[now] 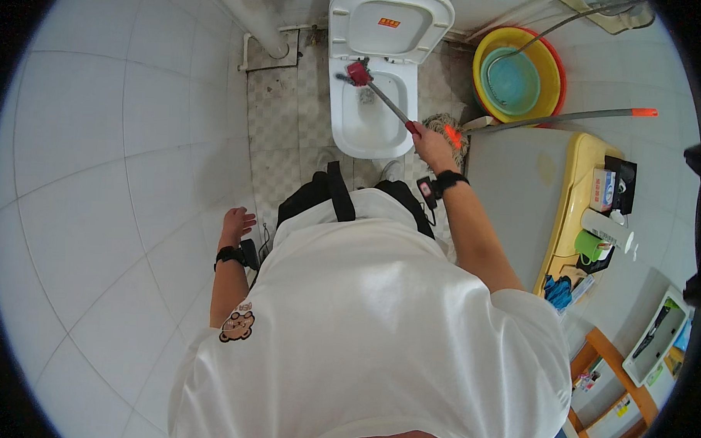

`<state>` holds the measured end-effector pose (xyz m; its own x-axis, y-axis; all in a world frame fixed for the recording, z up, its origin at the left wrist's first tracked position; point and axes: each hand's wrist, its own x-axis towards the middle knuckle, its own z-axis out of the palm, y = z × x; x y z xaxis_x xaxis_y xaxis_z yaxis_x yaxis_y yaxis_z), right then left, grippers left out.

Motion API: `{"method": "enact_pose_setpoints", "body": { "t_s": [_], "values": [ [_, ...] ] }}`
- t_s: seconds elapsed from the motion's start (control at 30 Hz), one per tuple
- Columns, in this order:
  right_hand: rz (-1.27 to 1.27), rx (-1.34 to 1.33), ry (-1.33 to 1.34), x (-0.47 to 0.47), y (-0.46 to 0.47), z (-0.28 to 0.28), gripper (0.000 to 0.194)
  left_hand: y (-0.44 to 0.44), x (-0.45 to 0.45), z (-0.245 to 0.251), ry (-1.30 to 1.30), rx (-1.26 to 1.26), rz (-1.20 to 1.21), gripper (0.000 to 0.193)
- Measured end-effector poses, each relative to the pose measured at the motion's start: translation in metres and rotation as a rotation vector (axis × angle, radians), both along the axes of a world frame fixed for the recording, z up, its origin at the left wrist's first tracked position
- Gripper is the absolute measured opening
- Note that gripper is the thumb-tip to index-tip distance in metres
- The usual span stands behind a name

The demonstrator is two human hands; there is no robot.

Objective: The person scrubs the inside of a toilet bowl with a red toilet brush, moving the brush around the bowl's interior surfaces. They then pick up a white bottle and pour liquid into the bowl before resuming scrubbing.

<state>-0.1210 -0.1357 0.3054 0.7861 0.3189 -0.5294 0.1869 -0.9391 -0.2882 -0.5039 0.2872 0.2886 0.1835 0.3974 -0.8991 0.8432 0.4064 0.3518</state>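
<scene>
My right hand is closed around the red grip of a toilet brush. The brush's red head with dark bristles is over the back rim of a white toilet, near the bowl opening. Whether the bristles touch the rim I cannot tell. The toilet's seat and lid are raised, and the lid bears an orange sticker. Down at my left side, beside the tiled wall, my left hand holds nothing, its fingers apart.
A string mop stands right of the toilet. Beyond it are stacked yellow and red basins with a shower hose. A washing machine holding bottles and a green cup is at the right. A white pipe rises back left.
</scene>
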Motion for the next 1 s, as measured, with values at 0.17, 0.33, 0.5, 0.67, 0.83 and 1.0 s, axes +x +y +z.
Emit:
{"method": "enact_pose_setpoints", "body": {
  "t_s": [0.17,0.33,0.5,0.67,0.83,1.0],
  "values": [
    [-0.095,-0.094,-0.027,0.012,-0.028,-0.026,0.042,0.005,-0.008,-0.001,0.028,0.011,0.006,0.033],
    [-0.085,0.016,-0.034,0.000,-0.065,-0.036,0.047,0.006,-0.005,-0.003,0.067,0.012,0.007,0.035],
    [-0.994,0.408,0.511,-0.021,-0.070,-0.024,0.041,-0.001,-0.013,-0.006,0.027,0.007,0.012,0.036],
    [-1.714,1.754,1.567,-0.022,-0.079,-0.014,0.034,0.004,-0.020,-0.013,0.083,-0.048,-0.010,0.036],
    [-1.723,1.834,1.614,-0.037,-0.088,-0.009,0.034,0.011,-0.011,-0.015,0.042,0.019,-0.018,0.036],
    [-1.366,1.114,1.059,-0.031,-0.040,-0.029,0.025,0.011,0.001,-0.008,0.040,0.018,-0.029,0.036]
  ]
}}
